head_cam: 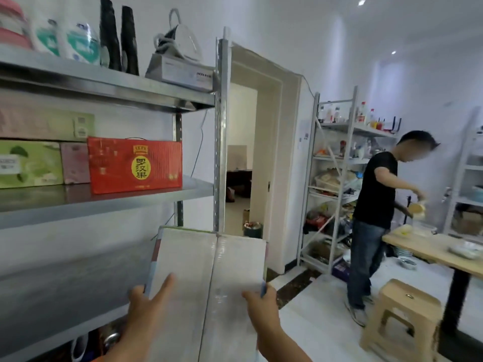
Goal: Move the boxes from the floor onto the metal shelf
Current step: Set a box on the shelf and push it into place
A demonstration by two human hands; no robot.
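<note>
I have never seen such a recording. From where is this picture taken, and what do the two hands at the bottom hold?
No machine: one camera sits on a person's head, looking forward and down, so you see that person's own hands. The left hand and right hand grip the near corners of a white box, taped along its middle, raised before the metal shelf. On a shelf board stands a red box beside a pink box and a green box. At the right, another person works at a wooden table near a plastic stool.
</note>
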